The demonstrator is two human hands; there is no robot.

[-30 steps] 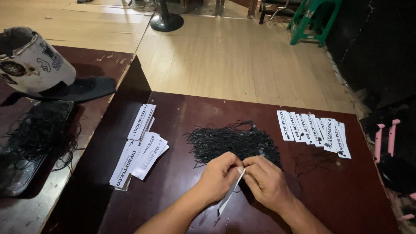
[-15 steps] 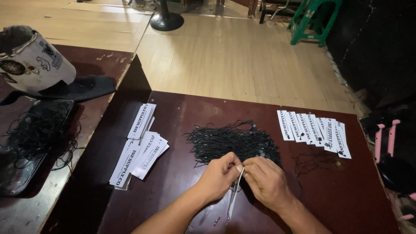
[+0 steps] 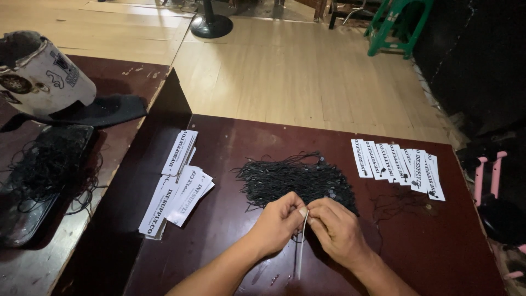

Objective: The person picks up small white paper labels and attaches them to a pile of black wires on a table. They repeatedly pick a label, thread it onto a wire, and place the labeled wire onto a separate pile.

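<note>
My left hand and my right hand meet at the near middle of the dark red table. Together they pinch the top of a narrow white paper tag, which hangs edge-on below the fingers. Just beyond the hands lies a heap of thin black strings. A stack of white tags without strings lies to the left. A row of white tags with strings on them is fanned out at the right.
A second table at the left holds a white cap and a dark tray of black strings. Beyond is a wooden floor with a fan base and a green stool. Pink handles stand at the right.
The tag has swung from slanting toward me to hanging nearly straight down, edge-on. Both hands stay together at the same spot, fingers working at its top.
</note>
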